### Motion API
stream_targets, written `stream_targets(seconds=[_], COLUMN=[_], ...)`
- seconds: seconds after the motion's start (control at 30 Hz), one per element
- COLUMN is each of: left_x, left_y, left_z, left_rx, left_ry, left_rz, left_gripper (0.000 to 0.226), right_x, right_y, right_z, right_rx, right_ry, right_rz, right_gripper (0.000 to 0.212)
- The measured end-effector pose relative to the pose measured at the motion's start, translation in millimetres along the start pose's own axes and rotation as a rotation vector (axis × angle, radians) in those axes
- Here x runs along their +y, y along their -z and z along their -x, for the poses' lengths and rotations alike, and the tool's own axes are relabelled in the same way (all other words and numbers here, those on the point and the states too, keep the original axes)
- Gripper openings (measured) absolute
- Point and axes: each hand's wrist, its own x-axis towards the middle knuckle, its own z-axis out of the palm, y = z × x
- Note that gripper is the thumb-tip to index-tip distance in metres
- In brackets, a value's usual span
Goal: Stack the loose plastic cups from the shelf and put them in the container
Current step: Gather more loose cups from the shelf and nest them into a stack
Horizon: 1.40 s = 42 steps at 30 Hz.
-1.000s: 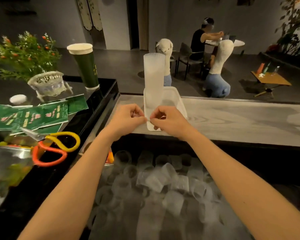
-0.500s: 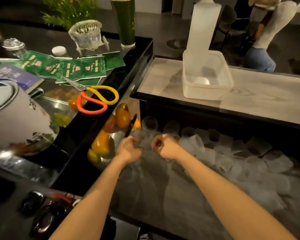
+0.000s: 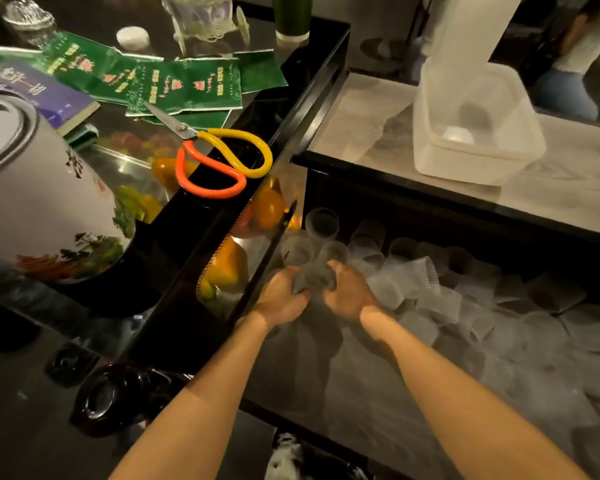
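Where the 2 forearms reach in from the near edge, both hands are seen low on the shelf (image 3: pixel 326 382), close together. The left hand (image 3: pixel 281 301) and the right hand (image 3: pixel 349 296) are turned toward each other, and a small clutch of cups (image 3: pixel 314 277) is gripped between them. The fingers of each hand are curled round the clear plastic, and 2 open rims are shown just above the knuckles. Whether the gripped cups are nested cannot be told.

To the right of the hands and beyond them, a pile (image 3: pixel 430 292) of loose cups is spread over the shelf, some upright and some tipped on their sides. To the left, past a black edge, orange fruit (image 3: pixel 267 206) is seen. Higher on the left, scissors (image 3: pixel 222 164) with 1 yellow and 1 orange handle are laid on the black counter, near green packets (image 3: pixel 187 84).

Farther off, on the pale top above the shelf, the container (image 3: pixel 520 147) is set well apart from the hands. A tall stack (image 3: pixel 465 29) of cups is stood upright in its far left corner
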Motion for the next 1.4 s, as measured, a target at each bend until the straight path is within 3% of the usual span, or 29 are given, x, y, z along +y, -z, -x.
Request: stream_targets(seconds=[0.13,0.3,0.57,0.73,0.83,0.97,1.07,1.27,1.4], left_x=[-0.9,-1.8,1.9,-5.2,-4.7,-8.2,-14.4,-29.6,-31.6], left_y=[-5.2,-17.0,-24.9,-29.6,-25.2,-20.7,-26.4,-39.1,-40.9], left_z=[-6.4,-11.5,-18.4,-13.2,-9.1,5.4,14.8,25.1,31.4], left_rx=[0.027,-0.052,-0.069,0.097,0.247,0.539,0.702,0.612,0.607], left_ry=[0.028,-0.008,-0.039,0.041,0.068,-0.036,-0.102,-0.010,-0.017], left_rz=[0.017,-0.105,-0.226,-0.142,0.000,0.142,0.120,0.073,0.114], left_gripper=[0.049,0.046,0.043,0.050,0.042,0.026,0.024,0.041,0.043], right_x=[1.7,34.4,26.4,18.4,5.4,-13.3,-21.7,-26.2,-20.9], right_y=[2.1,-19.5,-13.7,-8.4,0.5,7.3,0.7,-16.4,-16.6], right_z=[-3.8,-25.9,-12.0,-0.2,6.2,8.4,11.8,10.4,17.2], right_rx=[-0.079,-0.156,-0.187,-0.106,-0.074,0.054,0.014,-0.012,0.101], right_ry=[-0.065,-0.128,-0.177,-0.169,-0.111,-0.008,0.064,0.098,0.127], right_rz=[-0.009,0.029,-0.116,-0.262,-0.309,-0.367,-0.410,-0.313,-0.292], right_gripper=[0.070,0.096,0.084,0.066,0.053,0.040,0.041,0.052,0.048])
